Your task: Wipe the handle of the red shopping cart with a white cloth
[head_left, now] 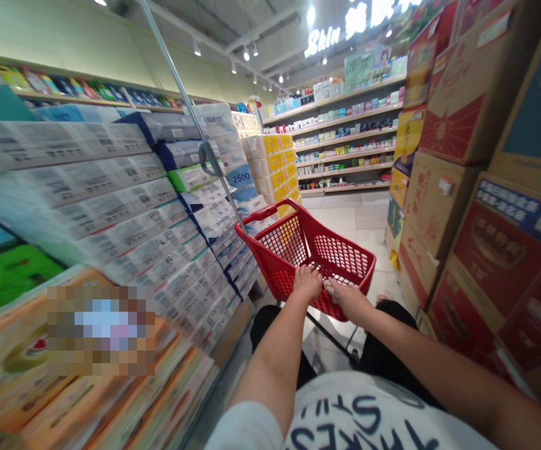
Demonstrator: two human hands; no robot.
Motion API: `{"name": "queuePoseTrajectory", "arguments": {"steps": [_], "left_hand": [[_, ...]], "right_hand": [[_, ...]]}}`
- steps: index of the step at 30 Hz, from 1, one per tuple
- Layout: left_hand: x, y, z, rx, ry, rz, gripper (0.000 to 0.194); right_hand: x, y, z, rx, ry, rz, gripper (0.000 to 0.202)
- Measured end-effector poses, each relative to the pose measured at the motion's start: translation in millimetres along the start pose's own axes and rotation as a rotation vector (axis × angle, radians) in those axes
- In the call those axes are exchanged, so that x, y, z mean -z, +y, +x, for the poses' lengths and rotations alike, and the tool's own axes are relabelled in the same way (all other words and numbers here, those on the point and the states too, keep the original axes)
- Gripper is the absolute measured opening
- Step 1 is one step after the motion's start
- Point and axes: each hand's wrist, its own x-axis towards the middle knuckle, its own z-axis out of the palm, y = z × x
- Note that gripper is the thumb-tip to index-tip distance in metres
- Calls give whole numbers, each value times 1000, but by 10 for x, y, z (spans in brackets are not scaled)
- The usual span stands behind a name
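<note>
A red plastic shopping cart [343,253] with lattice walls stands in front of my knees. My left hand [308,283] is closed over its near rim, fingers curled toward the basket. Just to the right, my right hand [348,300] also grips the near edge, with its thumb side toward the left hand. A small pale thing shows at the right fingers; I cannot make out what it is. A metal pole with a grey hook [210,159] rises at the cart's far left corner, leaning up and left.
On the left are stacked packs of tissue [124,187] and orange packs [7,369]. Piled cartons [453,212] line the right side. Shelves of small goods [345,134] stand across the back, beyond pale floor tiles [340,215].
</note>
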Motion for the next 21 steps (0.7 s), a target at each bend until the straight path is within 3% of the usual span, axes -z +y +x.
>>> {"name": "queuePoseTrajectory", "arguments": {"steps": [5, 11, 16, 21], "left_hand": [[-52, 135, -6, 84, -2, -7, 49], [-102, 156, -45, 103, 24, -48, 49], [-76, 101, -97, 75, 25, -69, 46], [-57, 39, -122, 54, 30, -75, 46]], "right_hand": [[197, -40, 108, -204, -187, -7, 26], [165, -63, 89, -78, -112, -43, 26], [186, -49, 115, -197, -191, 24, 30], [191, -81, 160, -203, -217, 43, 37]]}}
